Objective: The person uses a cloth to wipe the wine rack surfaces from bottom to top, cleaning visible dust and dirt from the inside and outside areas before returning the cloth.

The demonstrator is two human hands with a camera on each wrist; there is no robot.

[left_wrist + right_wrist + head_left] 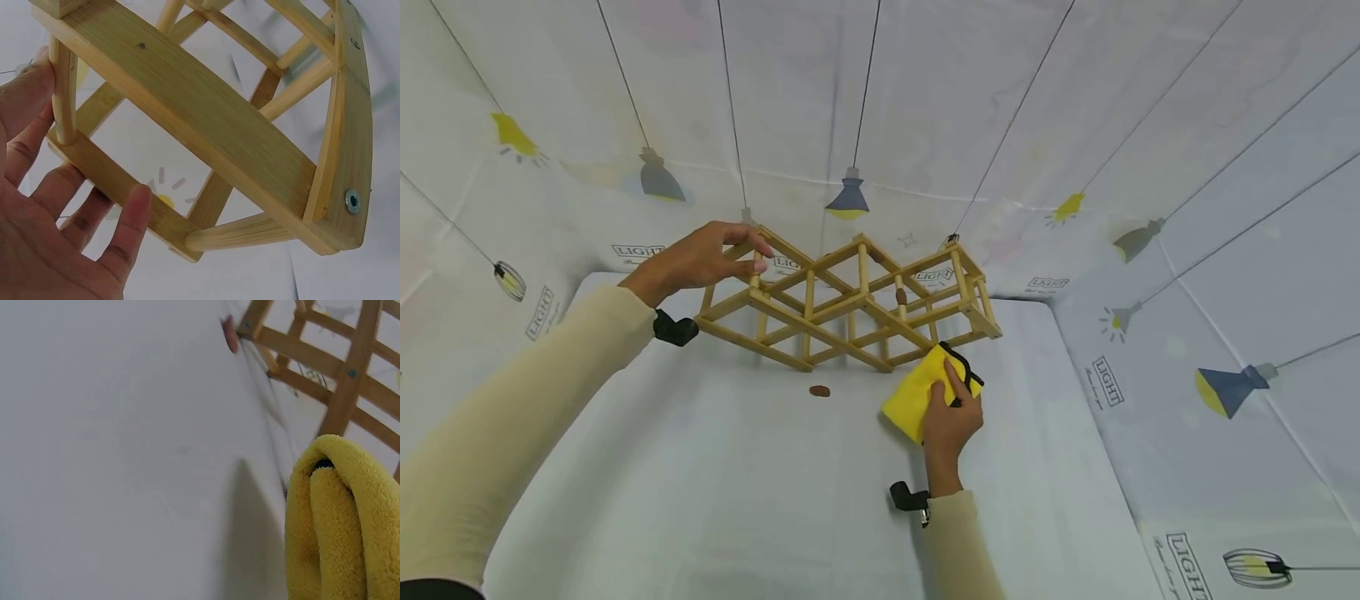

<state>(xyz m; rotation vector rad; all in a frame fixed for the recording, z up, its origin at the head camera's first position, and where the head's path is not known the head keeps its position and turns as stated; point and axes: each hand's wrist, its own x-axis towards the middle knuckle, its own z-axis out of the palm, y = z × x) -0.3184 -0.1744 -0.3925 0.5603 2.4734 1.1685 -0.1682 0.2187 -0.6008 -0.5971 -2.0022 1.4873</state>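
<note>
Wooden lattice rack (862, 302) is what you are working on: in the head view it stretches rightward from your left hand (700, 257) and lies just beyond your right hand (953, 421), at the far part of the white surface (760, 500). Your left thumb and fingers are clamped on an upright at the rack's end. Your right hand is closed around a folded yellow cloth (913, 396), its upper edge at the rack's near lower slat; whether they touch, you cannot tell from here. A brown oval patch (820, 391) shows on the surface, to the left of your right hand. The step in hand looks like steadying the frame with one hand and bringing the cloth to its bars with the other.

From the left wrist, your thumb lies against a dowel (64, 94), while the other fingers reach towards the lower slat (119, 181). A bolt (353, 201) sits to the right of that hand.

From the right wrist, your hand is out of sight; the cloth's folded end overlaps a slat ahead of it. The next move probably calls for light pressure along that slat, with your left grip firm enough that the rack doesn't slide or fold.
</note>
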